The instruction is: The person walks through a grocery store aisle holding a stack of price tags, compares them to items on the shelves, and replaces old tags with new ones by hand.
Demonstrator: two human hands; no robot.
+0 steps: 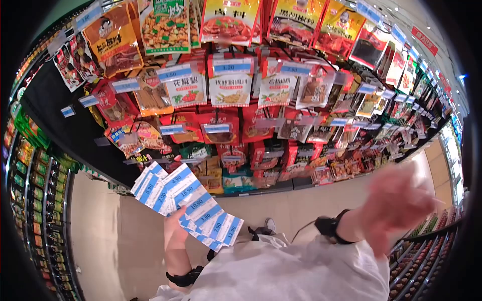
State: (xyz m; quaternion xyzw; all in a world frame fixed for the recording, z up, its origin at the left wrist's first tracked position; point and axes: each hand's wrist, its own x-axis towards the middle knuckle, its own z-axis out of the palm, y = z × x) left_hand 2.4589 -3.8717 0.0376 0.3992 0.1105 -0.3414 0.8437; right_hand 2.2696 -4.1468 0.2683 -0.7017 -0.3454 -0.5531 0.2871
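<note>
Labels (197, 203) printed with prices in blue and white spread fanned and overlapping at seven o'clock, gripped in your left hand (175, 231), which they partly hide. Your right hand (394, 205), out at four o'clock, is blurred, so I cannot tell whether it is spread or curled. From ten to two o'clock, a black rack (50, 110) of hanging packets (231, 22) faces you; a white packet (230, 89) at twelve o'clock hangs behind a 3.20 tag (231, 66). You wear dark wristbands (183, 278) on both sides and a white shirt (276, 273) at six o'clock.
</note>
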